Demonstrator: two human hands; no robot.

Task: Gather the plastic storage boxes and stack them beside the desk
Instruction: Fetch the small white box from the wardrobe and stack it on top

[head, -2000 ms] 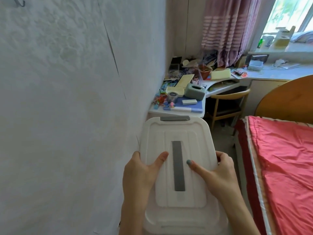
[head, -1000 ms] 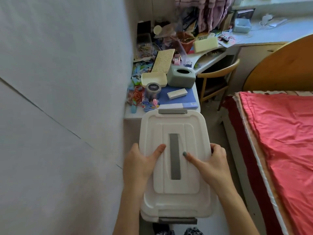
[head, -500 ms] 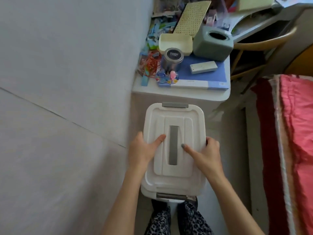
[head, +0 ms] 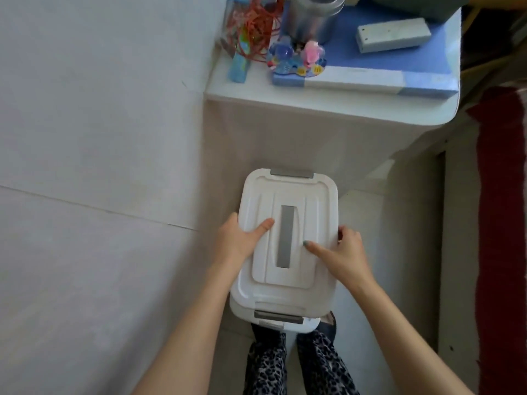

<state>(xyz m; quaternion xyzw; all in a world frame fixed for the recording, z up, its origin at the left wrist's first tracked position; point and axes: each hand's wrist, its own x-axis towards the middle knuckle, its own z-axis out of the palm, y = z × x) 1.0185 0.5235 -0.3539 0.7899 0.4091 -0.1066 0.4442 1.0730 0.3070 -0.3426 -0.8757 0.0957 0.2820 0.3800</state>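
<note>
Gripping the lidded storage box (head: pixel 288 246) by both long sides — left hand (head: pixel 238 240), right hand (head: pixel 343 256), fingers wrapped under, thumbs pressing its lid — to steady it below the desk's (head: pixel 328 105) near edge.

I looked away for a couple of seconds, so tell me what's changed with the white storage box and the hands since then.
The white storage box has gone down from desk-top height to low in front of the desk's side panel, near the floor. The grip is unchanged: left hand and right hand hold its sides, thumbs on the lid. Nothing was released.
</note>
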